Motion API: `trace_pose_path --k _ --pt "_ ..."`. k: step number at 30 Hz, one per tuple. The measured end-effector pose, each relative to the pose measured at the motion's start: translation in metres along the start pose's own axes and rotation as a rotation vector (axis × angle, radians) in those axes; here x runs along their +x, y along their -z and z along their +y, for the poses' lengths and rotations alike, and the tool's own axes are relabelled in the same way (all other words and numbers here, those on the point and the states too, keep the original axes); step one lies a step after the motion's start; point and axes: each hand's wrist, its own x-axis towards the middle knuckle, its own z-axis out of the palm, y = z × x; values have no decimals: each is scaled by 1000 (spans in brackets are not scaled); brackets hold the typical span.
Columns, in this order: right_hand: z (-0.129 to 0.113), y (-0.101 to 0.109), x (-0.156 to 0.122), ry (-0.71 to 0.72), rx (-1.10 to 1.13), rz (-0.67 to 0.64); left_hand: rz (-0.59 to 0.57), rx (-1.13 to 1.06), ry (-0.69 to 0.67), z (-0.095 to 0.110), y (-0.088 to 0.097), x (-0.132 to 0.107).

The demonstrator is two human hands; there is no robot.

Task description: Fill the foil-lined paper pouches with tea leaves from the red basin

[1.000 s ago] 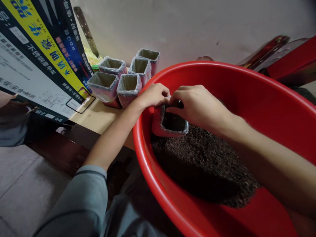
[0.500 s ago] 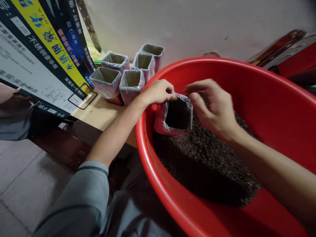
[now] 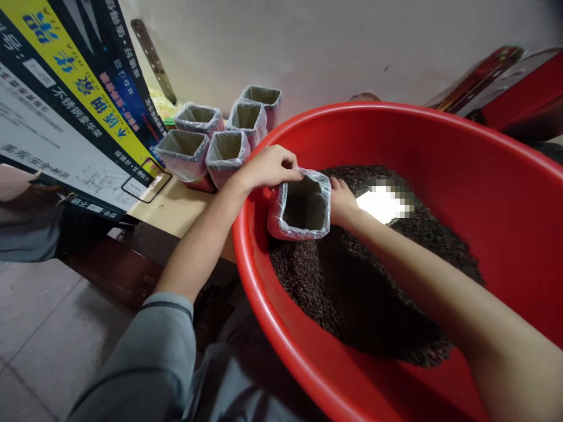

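A square red box lined with a clear plastic bag [image 3: 301,208] stands in dark loose tea leaves [image 3: 369,275] inside a big red basin [image 3: 440,146]. My left hand [image 3: 266,169] pinches the bag's rim at the box's far left corner. My right hand [image 3: 341,202] lies against the box's right side, its fingers mostly hidden behind the box. The box's inside looks nearly empty.
Several more bag-lined boxes [image 3: 220,138] stand on a tan tabletop [image 3: 176,208] left of the basin. A large printed cardboard carton [image 3: 65,111] leans at the far left. Red boxes [image 3: 514,94] lie behind the basin at the right, before a white wall.
My right hand left the box's opening, lifted off, then dropped down beside the box's right side. The left hand kept its pinch on the rim. More of the tea leaves show.
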Motion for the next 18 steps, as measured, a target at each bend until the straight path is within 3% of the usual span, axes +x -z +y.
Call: trace_pose_path --k 3,8,12,15,18 --pt "-12 10 -4 -81 -99 -119 18 8 -15 -2 -1 1" --pt "-23 18 -13 -114 -97 -164 46 52 -18 -3 -3 1" --pt "-16 20 -11 -218 13 -203 56 60 -38 -5 -3 2" --pt "2 20 -10 -331 237 -105 47 50 -62 -8 -3 3" --pt "22 26 -11 -471 614 176 25 36 -66 -8 -2 5"
